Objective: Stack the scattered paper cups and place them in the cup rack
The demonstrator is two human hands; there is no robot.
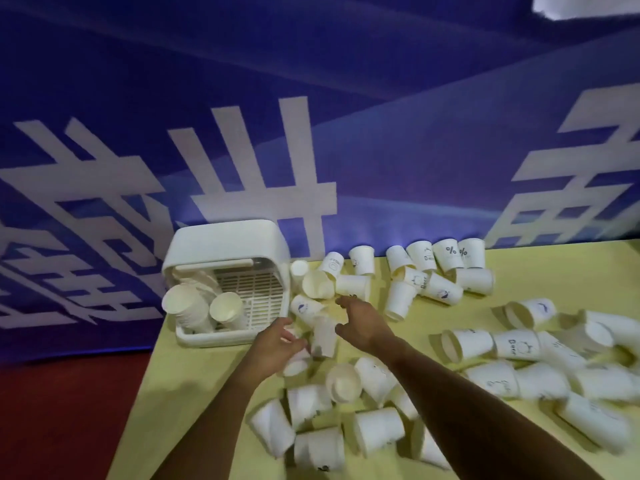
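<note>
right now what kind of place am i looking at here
Probably an event or exhibition stand, not a home: a big blue banner with large white characters hangs behind the yellow-covered table, the floor is red, and dozens of printed paper cups lie scattered beside a white cup rack.

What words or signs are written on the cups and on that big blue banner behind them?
"Dear": back-row cup.
"%": cup beside it, and the next cup.
"Dear": lying cup on the right.
Blue banner: huge white characters, cut off, not readable.
Other cups: marks too blurred.
</note>
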